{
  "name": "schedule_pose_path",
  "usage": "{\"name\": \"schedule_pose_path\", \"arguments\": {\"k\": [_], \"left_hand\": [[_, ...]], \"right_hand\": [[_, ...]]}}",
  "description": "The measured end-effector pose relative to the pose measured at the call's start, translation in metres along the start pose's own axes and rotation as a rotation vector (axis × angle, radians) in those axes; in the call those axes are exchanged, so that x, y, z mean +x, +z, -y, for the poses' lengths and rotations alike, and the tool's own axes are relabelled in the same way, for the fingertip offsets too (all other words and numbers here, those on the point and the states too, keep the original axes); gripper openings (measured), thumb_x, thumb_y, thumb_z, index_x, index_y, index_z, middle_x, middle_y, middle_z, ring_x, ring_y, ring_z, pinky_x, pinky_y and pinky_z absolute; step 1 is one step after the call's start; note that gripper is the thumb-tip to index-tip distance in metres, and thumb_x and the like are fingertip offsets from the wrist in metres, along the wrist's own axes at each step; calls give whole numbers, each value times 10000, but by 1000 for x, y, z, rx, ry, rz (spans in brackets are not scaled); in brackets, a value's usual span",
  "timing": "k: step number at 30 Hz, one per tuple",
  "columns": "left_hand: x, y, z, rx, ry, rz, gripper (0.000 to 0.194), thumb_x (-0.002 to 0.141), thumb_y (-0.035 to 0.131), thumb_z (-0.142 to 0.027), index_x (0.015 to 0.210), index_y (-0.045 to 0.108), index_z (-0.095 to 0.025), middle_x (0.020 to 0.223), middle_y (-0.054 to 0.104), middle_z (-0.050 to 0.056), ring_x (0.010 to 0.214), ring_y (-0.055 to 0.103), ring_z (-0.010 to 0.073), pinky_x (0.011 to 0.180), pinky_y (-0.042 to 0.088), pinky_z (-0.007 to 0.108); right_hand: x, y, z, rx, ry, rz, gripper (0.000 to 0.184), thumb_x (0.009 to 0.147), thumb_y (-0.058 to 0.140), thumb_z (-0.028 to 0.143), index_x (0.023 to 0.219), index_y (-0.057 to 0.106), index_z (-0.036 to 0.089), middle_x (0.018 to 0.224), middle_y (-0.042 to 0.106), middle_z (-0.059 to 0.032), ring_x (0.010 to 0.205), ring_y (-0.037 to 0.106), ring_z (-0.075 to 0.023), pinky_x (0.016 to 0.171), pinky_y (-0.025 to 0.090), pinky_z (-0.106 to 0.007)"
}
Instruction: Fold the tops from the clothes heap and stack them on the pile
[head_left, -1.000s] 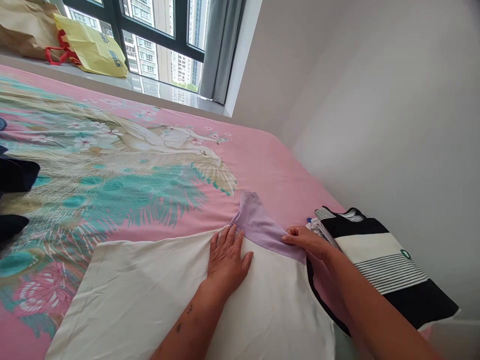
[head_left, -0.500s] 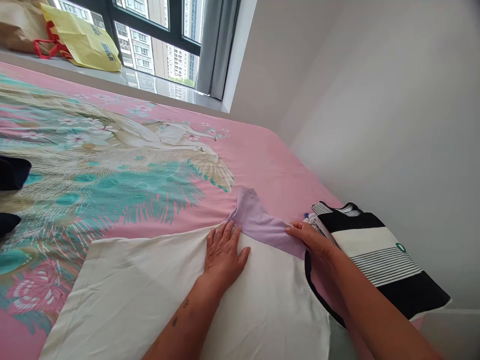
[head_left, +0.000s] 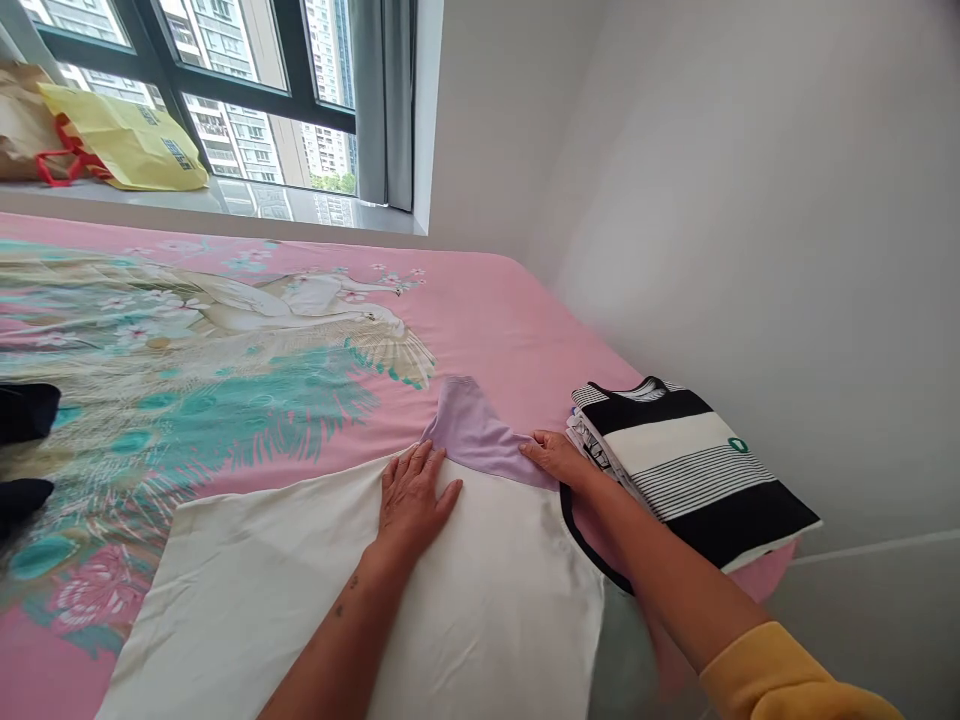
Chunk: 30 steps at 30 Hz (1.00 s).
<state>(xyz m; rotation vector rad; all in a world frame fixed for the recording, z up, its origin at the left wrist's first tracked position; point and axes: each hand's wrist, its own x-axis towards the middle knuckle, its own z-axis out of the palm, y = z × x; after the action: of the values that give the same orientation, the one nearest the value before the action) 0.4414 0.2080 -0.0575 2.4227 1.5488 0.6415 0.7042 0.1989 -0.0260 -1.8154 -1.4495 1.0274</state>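
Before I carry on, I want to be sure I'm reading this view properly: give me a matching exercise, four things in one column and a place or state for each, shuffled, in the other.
Things:
1. Broad white cloth
2. Smooth lilac cloth
3. Folded black-and-white striped garment
4. Yellow bag with red handles

Places and states:
A. On the pale, glossy windowsill
B. Edge pinched by the right grip
C. On top of other folded cloth
D. Spread out beneath the flat left grip

Right pairs: 1-D, 2-B, 3-C, 4-A.
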Motion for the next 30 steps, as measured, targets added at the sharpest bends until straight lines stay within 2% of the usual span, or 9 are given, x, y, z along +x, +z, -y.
{"name": "schedule_pose_path", "arguments": {"k": [3,8,14,17,20,22,24,27,30], "left_hand": [[0,0,-2,25,-4,-4,491,849,444,-446,1280,503,-218,1398,456,82,1308,354,231,1100,204,431],[1,-2,-4,59,-13,-7,480,849,443,-445,1270,511,-223,1388,469,74,1304,363,218,1098,216,415],[1,-3,-6,93,-30,49,499,860,413,-455,1296,488,-225,1421,435,64,1332,332,211,1116,188,417],[5,-6,-13,104,-57,146,528,881,360,-455,1351,422,-224,1464,373,64,1368,273,219,1127,144,460],[1,-17,-24,112,-81,273,562,893,316,-475,1384,371,-208,1502,286,98,1397,202,242,1113,112,531],[-14,-29,-24,112,-90,322,596,890,290,-525,1392,358,-211,1520,227,119,1404,176,256,1099,110,562],[-43,-46,-12,124,-60,329,609,884,278,-561,1402,342,-247,1532,193,103,1407,167,252,1101,82,564],[-107,-77,31,204,-37,317,576,885,326,-527,1412,316,-292,1528,219,52,1409,162,231,1113,-1,542],[-173,-110,76,320,-258,287,561,898,333,-464,1424,292,-270,1521,239,52,1405,176,232,1108,22,559]], "right_hand": [[-2,-4,2,-50,-69,24,325,796,486,503,820,566,188,721,570,27,655,482,-113,581,355,-210],[1,-6,-11,-594,-7,-250,345,820,472,529,747,577,209,723,622,-21,697,545,-159,615,347,-250],[-10,-2,0,-624,55,-383,316,876,418,442,974,582,191,957,652,-99,898,587,-216,737,408,-303],[-35,17,19,-608,-140,-389,369,922,323,384,1167,512,184,1229,556,-101,1140,491,-184,932,376,-298],[-64,44,23,-644,-436,-171,463,935,270,412,1295,455,187,1383,445,-80,1314,329,-182,1097,229,-348],[-78,54,14,-728,-434,-20,538,924,277,454,1382,372,189,1473,325,-72,1381,208,-211,1133,131,-426],[-89,54,-1,-806,-317,22,602,915,269,482,1439,271,187,1519,211,-66,1404,133,-221,1138,64,-471],[-106,47,-21,-846,-157,-74,628,920,230,477,1460,203,159,1527,170,-79,1410,106,-228,1130,4,-514],[-136,50,-34,-850,-214,-130,637,920,218,496,1460,209,158,1521,195,-74,1408,113,-226,1134,2,-509]]}}
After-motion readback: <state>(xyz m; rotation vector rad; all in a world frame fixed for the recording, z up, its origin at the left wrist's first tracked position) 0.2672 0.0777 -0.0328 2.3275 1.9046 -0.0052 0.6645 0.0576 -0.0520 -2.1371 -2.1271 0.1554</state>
